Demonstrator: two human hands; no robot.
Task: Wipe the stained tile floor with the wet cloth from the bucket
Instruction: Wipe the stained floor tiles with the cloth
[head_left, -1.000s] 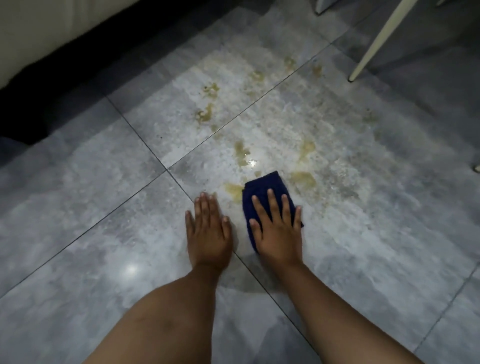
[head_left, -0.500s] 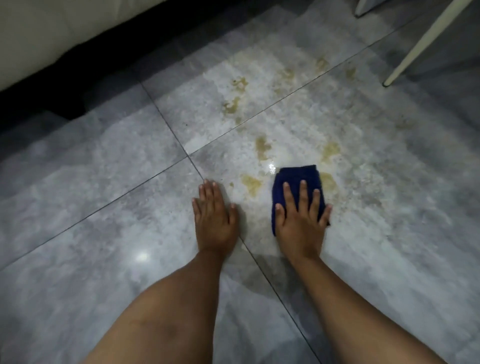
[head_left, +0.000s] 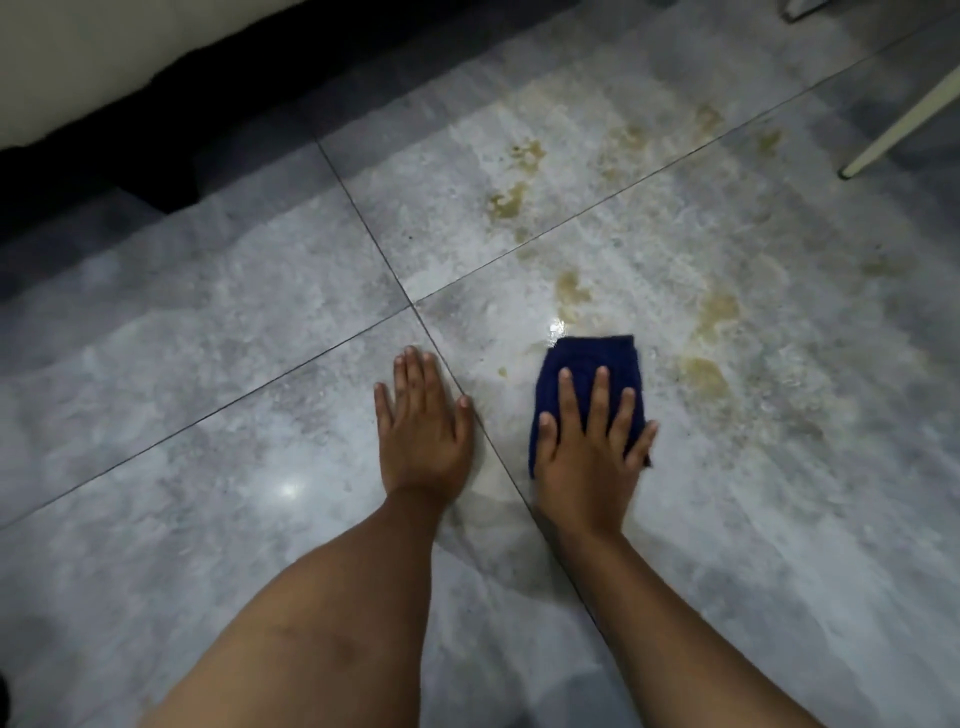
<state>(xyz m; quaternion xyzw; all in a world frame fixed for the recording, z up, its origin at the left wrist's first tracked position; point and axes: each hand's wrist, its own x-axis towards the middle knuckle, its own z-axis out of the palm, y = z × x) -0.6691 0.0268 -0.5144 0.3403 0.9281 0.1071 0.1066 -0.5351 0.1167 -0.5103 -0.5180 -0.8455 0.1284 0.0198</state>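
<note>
Here, our right fingers (head_left: 600, 395) lie straight and spread across the dark blue cloth (head_left: 592, 358), thumb toward its left edge and little finger at its right edge, pressing it flat rather than gripping it. The right hand (head_left: 589, 457) covers the near half of the cloth, and the far half shows bare. Our left fingers (head_left: 410, 374) are straight and close together, holding nothing; the left hand (head_left: 421, 441) rests flat on the tile floor (head_left: 208, 364) as a prop, its thumb beside the grout line (head_left: 511, 483) that runs between the two hands.

The cloth sits folded on the floor just right of that line. One yellowish stain (head_left: 701, 376) lies just to its right, another (head_left: 571, 291) just beyond its far edge, and more (head_left: 511, 200) lie farther off on the next tile.

To wipe well, we judge the weight should come through the palm as well as the fingertips, so the whole folded face bears on the tile. Strokes should overlap — out over the nearest marks, then drawn back near — so the residue gathers instead of smearing. The risk is the cloth bunching under the fingers, so we should spread them wide. The bucket is out of view, so rinsing means a reach we cannot place.
</note>
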